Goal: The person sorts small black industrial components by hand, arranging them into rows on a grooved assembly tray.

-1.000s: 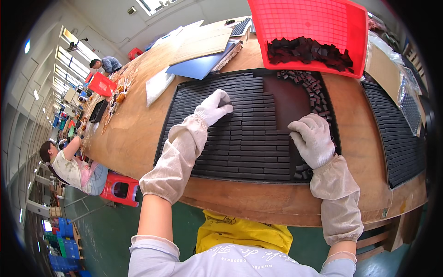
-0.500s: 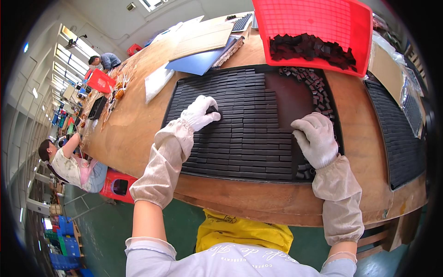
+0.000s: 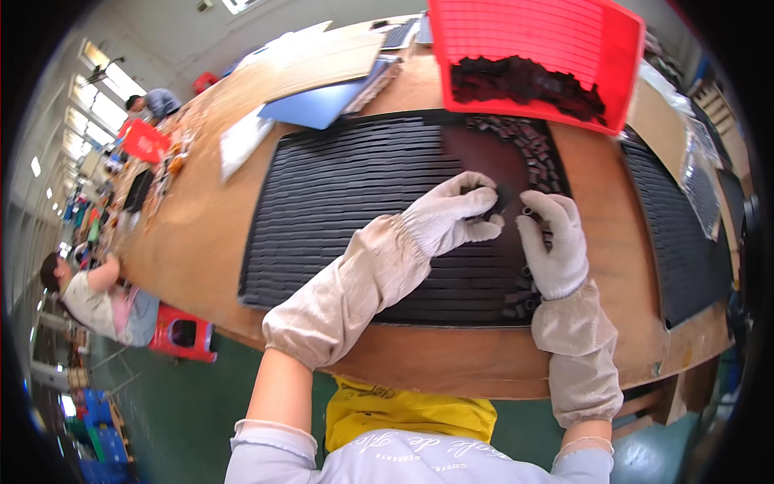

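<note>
A large black ribbed mat (image 3: 339, 194) covered with rows of small dark blocks lies on the wooden table (image 3: 201, 234). My left hand (image 3: 451, 214), in a pale glove and sleeve cover, pinches a small dark block (image 3: 501, 197) at the mat's bare brown patch (image 3: 476, 149). My right hand (image 3: 552, 242), also gloved, rests on the mat just right of it, fingers apart, touching loose dark blocks (image 3: 528, 149) along the mat's right side.
A red plastic basket (image 3: 532, 40) holding dark blocks stands behind the mat. A second black mat (image 3: 677, 234) lies at the right. Blue and brown boards (image 3: 322, 101) lie at the back left. Other people (image 3: 89, 290) work at the left, near a red stool (image 3: 181, 335).
My left hand has swept from the mat's left half to its right side and now holds a dark block beside my right hand, which shifted slightly toward it.
</note>
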`<act>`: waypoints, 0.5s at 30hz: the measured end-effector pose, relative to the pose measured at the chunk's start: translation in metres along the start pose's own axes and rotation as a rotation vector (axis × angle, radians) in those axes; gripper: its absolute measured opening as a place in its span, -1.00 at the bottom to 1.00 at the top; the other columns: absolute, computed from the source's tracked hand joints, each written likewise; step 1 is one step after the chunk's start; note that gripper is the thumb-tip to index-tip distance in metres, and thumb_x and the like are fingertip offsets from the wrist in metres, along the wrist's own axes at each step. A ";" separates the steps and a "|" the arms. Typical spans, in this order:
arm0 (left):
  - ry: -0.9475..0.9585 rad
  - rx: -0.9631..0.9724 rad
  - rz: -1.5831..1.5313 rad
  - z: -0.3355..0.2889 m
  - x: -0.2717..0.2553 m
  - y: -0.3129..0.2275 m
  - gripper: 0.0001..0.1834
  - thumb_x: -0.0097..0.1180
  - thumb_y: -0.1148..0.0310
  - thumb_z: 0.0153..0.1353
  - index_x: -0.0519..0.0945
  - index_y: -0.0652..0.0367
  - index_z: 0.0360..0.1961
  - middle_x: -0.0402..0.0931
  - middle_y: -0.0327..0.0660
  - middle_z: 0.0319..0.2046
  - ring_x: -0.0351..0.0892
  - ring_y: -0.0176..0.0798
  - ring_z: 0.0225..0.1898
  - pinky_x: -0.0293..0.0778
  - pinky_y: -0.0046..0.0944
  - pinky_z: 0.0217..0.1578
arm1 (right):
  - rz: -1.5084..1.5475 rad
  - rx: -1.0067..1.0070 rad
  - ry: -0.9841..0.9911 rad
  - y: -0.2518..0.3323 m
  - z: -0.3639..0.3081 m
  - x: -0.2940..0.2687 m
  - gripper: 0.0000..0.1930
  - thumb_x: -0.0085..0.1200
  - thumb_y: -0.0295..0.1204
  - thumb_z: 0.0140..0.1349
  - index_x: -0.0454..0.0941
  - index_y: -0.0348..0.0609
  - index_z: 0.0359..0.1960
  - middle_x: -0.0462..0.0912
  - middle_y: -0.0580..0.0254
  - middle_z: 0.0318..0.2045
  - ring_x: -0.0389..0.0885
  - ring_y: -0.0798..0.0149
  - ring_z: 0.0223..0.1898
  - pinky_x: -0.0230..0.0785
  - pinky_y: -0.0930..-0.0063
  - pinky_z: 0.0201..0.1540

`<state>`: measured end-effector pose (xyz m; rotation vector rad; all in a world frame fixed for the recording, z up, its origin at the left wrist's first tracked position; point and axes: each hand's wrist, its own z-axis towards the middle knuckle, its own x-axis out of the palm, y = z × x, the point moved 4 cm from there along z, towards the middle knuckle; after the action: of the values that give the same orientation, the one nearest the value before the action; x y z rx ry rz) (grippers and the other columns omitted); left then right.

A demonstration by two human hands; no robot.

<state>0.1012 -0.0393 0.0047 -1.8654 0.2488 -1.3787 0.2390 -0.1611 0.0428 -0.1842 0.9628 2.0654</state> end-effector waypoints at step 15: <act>0.069 -0.070 -0.113 -0.008 0.010 0.024 -0.52 0.07 0.20 0.41 0.36 0.20 0.25 0.41 -0.09 0.13 0.51 -0.11 0.13 0.52 0.01 0.17 | 0.026 0.054 0.092 -0.005 0.002 -0.006 -0.63 0.07 -0.82 0.06 0.58 -0.13 -0.14 0.53 0.12 -0.13 0.58 0.25 -0.21 0.48 0.50 -0.23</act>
<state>0.1054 -0.0653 -0.0038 -1.9162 0.2317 -1.5302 0.2470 -0.1615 0.0434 -0.2412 1.0813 2.0674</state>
